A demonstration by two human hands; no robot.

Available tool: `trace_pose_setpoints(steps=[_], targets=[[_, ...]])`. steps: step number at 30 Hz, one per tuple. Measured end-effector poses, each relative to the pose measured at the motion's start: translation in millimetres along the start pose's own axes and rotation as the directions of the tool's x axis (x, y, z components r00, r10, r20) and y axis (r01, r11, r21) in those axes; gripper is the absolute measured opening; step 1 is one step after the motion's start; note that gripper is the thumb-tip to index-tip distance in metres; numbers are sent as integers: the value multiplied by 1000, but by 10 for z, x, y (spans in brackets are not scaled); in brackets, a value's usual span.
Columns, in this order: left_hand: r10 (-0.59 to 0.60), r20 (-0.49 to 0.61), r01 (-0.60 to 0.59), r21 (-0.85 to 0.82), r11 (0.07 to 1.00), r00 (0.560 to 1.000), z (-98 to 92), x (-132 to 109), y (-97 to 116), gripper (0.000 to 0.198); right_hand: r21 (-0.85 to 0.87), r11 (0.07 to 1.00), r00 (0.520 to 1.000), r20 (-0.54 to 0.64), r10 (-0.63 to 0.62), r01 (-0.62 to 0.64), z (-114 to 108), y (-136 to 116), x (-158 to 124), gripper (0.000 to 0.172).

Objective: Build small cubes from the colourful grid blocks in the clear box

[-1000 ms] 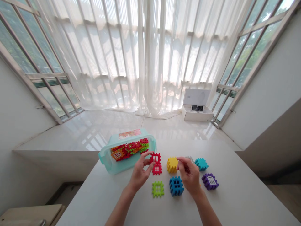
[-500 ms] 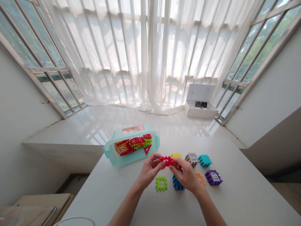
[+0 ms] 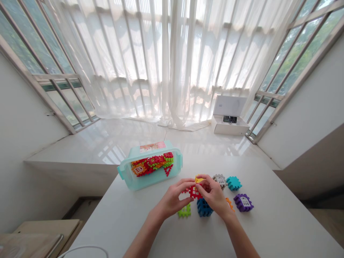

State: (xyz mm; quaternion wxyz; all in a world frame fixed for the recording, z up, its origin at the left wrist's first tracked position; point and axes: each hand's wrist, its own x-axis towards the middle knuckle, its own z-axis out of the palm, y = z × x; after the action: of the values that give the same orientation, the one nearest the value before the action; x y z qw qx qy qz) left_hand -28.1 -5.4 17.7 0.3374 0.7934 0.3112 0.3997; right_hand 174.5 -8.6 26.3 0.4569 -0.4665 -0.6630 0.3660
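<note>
Both hands meet above the white table [image 3: 268, 229] and pinch red waffle-block pieces [image 3: 194, 192] between them. My left hand [image 3: 173, 201] grips them from the left, my right hand [image 3: 213, 197] from the right, fingers closed. Under the hands lie a green flat piece [image 3: 184, 212] and a blue cube [image 3: 202, 208]. A yellow cube [image 3: 199, 178] peeks out behind the fingers. To the right sit a grey cube [image 3: 220, 180], a teal cube [image 3: 233, 183], an orange piece [image 3: 230, 204] and a purple cube [image 3: 243, 202].
A teal clear-sided tub [image 3: 149, 169] full of coloured pieces lies on its side at the table's far left. Beyond the table, an open white box [image 3: 229, 120] stands on the glossy floor by sheer curtains. A wooden surface [image 3: 37, 238] sits low at left.
My left hand lifted red pieces off the table; my right hand came across to join it. Both now hold the red pieces together, turned more upright than half a second ago.
</note>
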Motion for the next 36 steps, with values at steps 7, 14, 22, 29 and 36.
trace_pose_setpoints(steps=[7, 14, 22, 29, 36], targets=[[-55, -67, 65, 153, 986, 996, -203, -32, -141, 43, 7, 1000, 998, -67, 1, 0, -52, -47, -4, 41], [-159, -38, 163, 236, 958, 987, -299, -90, -409, 32, 42, 998, 985, -169, -33, 41, -114, -23, 5, 34], [-173, -26, 174, 246, 954, 985, -256, -92, -462, 23, 65, 997, 981, -193, -32, 45, -113, -12, 5, 33], [-173, -33, 175, 265, 948, 984, -223, -89, -480, 36, 43, 998, 978, -203, -39, 49, -115, -33, -1, 32], [-154, -3, 148, 293, 945, 988, -211, -103, -524, 29, 32, 999, 980, -199, -27, 34, -112, -45, -10, 30]])
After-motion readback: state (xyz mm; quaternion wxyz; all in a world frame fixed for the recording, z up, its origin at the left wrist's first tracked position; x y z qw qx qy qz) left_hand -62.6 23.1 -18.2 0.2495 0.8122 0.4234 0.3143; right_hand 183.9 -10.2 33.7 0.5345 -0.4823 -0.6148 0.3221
